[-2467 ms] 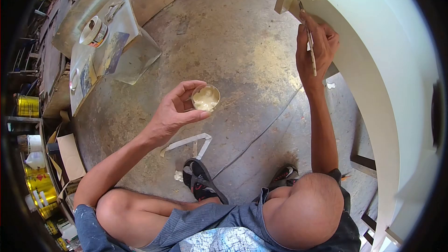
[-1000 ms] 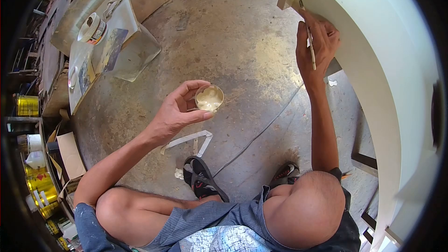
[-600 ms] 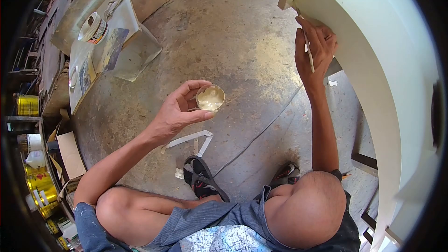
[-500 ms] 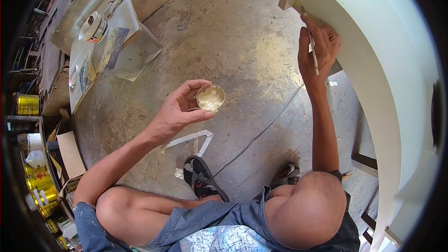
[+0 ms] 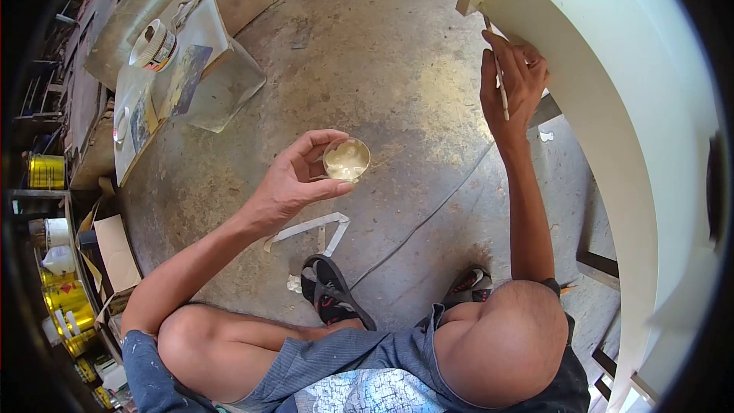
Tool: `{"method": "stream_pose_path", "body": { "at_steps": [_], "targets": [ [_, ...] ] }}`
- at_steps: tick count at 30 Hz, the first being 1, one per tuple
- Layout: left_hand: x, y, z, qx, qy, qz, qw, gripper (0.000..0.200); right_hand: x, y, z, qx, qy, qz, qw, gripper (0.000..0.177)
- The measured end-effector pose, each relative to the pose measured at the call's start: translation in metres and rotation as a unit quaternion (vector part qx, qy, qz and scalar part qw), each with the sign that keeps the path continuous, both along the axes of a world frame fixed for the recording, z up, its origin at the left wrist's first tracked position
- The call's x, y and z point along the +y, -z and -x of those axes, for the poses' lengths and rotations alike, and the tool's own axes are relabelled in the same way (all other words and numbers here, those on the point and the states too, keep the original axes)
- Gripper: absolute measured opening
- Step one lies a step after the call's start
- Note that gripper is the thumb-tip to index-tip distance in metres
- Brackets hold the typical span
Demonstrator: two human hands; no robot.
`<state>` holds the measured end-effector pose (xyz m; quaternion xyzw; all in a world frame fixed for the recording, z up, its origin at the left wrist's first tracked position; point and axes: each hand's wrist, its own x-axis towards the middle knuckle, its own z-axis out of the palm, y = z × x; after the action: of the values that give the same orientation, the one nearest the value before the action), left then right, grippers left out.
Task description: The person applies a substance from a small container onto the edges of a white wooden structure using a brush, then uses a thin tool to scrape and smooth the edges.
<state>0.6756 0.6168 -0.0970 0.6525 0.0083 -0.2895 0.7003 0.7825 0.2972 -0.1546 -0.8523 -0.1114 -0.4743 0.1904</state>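
Beneath the cup (image 5: 347,160) spreads stained floor (image 5: 352,53), crossed by cable (image 5: 422,224).

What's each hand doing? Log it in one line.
Left hand: holding cup, cream-coloured contents | Right hand: holding brush, tip near pale panel

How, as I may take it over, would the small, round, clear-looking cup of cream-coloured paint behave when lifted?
The cup is probably light: the left hand alone holds it up. Its thin-looking rim may flex if squeezed. The glossy cream-coloured paint looks wet, so it could spill if tipped.
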Motion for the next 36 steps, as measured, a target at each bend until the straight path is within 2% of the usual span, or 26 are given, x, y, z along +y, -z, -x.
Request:
{"method": "stream_pose_path", "body": {
  "at_steps": [12, 18, 24, 30, 34, 36],
  "targets": [
    [-0.001, 0.0, -0.001, 0.006, 0.001, 0.007, 1.0, 0.068, -0.004, 0.009, 0.004, 0.018, -0.005, 0.03, 0.999, 0.027],
    [-0.001, -0.001, -0.001, 0.006, -0.003, 0.0, 1.0, 0.069, -0.001, 0.003, 0.007, 0.008, 0.001, -0.014, 1.0, 0.026],
    [-0.003, -0.001, -0.002, 0.001, 0.002, -0.002, 1.0, 0.07, -0.003, 0.006, 0.004, 0.025, -0.012, 0.015, 1.0, 0.028],
    [-0.003, 0.001, -0.002, 0.0, 0.002, -0.003, 1.0, 0.07, -0.001, 0.002, 0.007, 0.016, -0.01, -0.014, 1.0, 0.027],
    [-0.007, 0.0, -0.003, -0.011, 0.009, -0.011, 1.0, 0.069, -0.003, 0.005, 0.008, 0.026, -0.021, 0.026, 0.999, 0.027],
    [-0.008, -0.002, -0.004, -0.018, 0.009, -0.012, 1.0, 0.069, 0.001, 0.011, 0.016, 0.067, -0.023, -0.004, 0.997, 0.027]
  ]
}}
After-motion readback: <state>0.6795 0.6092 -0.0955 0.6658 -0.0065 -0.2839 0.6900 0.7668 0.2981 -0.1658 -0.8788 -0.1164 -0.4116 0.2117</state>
